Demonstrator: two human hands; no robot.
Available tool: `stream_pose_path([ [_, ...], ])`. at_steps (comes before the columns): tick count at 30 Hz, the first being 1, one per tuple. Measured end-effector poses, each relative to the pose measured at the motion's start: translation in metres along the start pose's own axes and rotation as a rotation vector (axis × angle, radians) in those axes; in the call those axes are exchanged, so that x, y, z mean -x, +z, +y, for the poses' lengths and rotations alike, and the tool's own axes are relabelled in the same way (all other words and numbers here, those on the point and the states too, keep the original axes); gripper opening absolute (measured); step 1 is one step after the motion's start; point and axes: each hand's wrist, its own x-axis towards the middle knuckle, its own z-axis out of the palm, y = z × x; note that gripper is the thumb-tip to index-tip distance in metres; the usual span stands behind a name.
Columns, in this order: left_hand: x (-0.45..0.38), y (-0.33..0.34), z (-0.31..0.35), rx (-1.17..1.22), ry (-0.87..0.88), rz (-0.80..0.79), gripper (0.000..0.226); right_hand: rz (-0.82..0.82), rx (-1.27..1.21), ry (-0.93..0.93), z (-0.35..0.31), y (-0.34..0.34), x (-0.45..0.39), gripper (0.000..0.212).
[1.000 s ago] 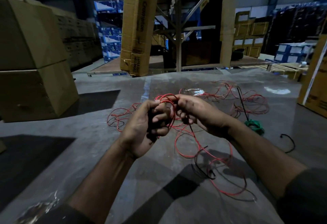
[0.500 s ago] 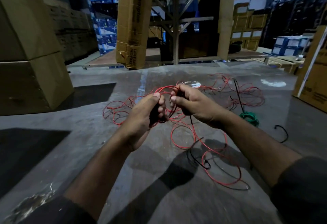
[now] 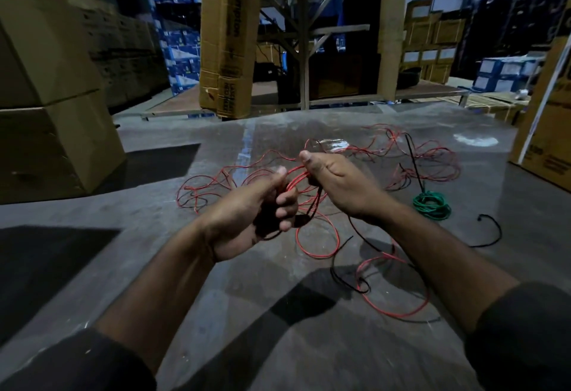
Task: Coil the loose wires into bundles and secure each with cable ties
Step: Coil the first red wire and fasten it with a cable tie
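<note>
Coiling red wire [image 3: 318, 245] | left hand [image 3: 247, 220] fisted round gathered loops, right hand [image 3: 336, 183] pinching same strand just beside it | slack trails down-right onto floor [image 3: 216, 298], nearer right hand, so that hand likely feeds next loop | green bundle [image 3: 432, 205] already coiled, well right | no tie visible

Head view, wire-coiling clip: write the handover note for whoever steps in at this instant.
Left hand: closed on gathered loops of the red wire, with black wire running through the same grip.
Right hand: pinching the red strands just beyond the left hand.
On the floor: most of the red and black wire lies loose, spread ahead and to the right. The green wire coil sits to the right, already bundled; a tie on it cannot be made out.
Left to do: finish coiling the red and black, then tie. No cable ties visible.
</note>
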Motion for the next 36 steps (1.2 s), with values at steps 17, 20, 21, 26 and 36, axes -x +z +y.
stream_pose_path([
  [17,-0.01,0.018,-0.021,0.305,0.116,-0.06,0.027,-0.02,0.094,-0.073,0.009,-0.021,0.012,0.031],
  [20,-0.016,0.027,-0.025,0.303,0.177,0.047,0.035,-0.004,0.059,-0.099,0.012,-0.018,0.011,0.03],
  [21,-0.018,0.029,-0.026,0.312,0.209,0.086,0.036,-0.007,0.044,-0.104,0.013,-0.018,0.01,0.028],
  [26,-0.022,0.016,-0.019,0.672,0.295,-0.025,0.032,-0.12,-0.075,0.034,0.027,-0.034,0.016,0.02],
  [36,-0.028,-0.018,0.008,0.796,0.521,0.277,0.029,-0.354,0.556,0.1,0.06,-0.02,0.046,0.016],
])
